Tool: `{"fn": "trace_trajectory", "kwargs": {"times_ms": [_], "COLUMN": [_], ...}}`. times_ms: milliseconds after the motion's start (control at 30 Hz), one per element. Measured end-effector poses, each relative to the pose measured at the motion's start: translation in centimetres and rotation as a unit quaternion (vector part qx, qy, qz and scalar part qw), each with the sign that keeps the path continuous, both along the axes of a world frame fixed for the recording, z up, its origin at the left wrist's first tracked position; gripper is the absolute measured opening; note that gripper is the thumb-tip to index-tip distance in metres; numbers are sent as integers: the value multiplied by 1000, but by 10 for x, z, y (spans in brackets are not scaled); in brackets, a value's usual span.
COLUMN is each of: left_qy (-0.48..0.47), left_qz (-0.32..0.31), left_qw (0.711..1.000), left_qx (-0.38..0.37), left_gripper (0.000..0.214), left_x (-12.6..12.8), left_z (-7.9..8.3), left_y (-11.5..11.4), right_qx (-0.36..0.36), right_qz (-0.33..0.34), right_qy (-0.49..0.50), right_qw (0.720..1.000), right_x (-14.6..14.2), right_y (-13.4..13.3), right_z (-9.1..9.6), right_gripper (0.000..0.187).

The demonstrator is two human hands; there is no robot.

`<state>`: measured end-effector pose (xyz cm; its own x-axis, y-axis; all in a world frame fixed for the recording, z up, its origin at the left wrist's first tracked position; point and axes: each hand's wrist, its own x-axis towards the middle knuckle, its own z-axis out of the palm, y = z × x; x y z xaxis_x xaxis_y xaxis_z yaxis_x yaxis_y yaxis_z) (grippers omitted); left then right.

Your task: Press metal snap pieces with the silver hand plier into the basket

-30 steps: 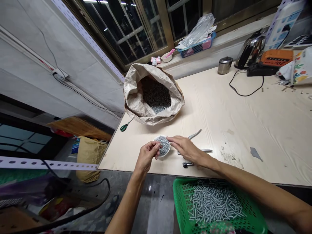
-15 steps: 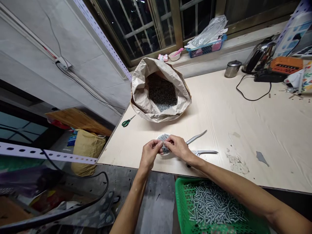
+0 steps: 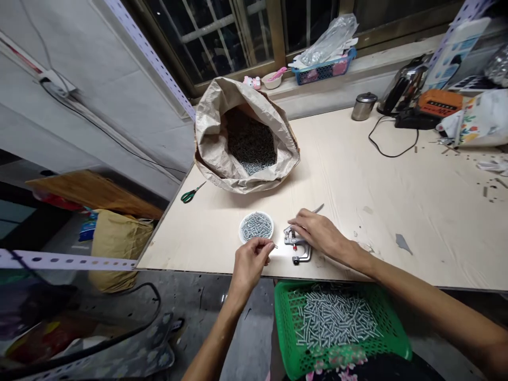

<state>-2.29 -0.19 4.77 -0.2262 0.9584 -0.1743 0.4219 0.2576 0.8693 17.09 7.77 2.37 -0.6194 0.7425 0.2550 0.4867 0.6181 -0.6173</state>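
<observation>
My left hand (image 3: pixel 253 259) is closed in a pinch on a small metal pin (image 3: pixel 275 246), whose tip pokes out past thumb and forefinger. Just beyond it is a round white bowl (image 3: pixel 257 226) full of short metal pins. To the right, my right hand (image 3: pixel 317 231) is closed over hand-press pliers (image 3: pixel 304 254) lying on the table. These have a grey C-shaped jaw, a spring and a red tip; the hand covers much of the handles.
A large paper sack (image 3: pixel 206 153) of small dark metal pieces stands open behind the bowl. Green scissors (image 3: pixel 190 194) lie left. Below the table edge sits a green basket (image 3: pixel 286 328) of metal pins. A kettle (image 3: pixel 405 87) and metal canister (image 3: pixel 364 107) stand at the back right.
My hands have parted from above the bowl. The left has come nearer the edge, still pinching; the right has moved right onto the pliers. The view has shifted too.
</observation>
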Motion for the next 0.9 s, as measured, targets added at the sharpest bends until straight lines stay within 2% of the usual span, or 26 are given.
{"fn": "trace_trajectory", "kwargs": {"times_ms": [133, 233, 400, 700, 900], "left_qy": [50, 84, 146, 167, 143], "left_qz": [-68, -115, -170, -193, -184], "left_qw": [996, 989, 973, 958, 953], "left_qx": [-17, -30, -53, -130, -194], "left_gripper": [21, 21, 18, 20, 19], "left_x": [18, 25, 32, 36, 39], "left_z": [-18, -25, -28, -28, -27], "left_y": [-1, 5, 17, 26, 30], "right_qx": [21, 29, 81, 200, 233], "right_qz": [22, -4, -11, -31, -22], "right_qy": [-119, -155, -164, -130, -125], "right_qw": [992, 988, 983, 971, 964], "right_x": [56, 74, 75, 75, 76], "right_y": [-18, -21, -18, -25, -29], "right_z": [-17, -38, -58, -64, -64], "right_gripper": [16, 15, 21, 26, 28]}}
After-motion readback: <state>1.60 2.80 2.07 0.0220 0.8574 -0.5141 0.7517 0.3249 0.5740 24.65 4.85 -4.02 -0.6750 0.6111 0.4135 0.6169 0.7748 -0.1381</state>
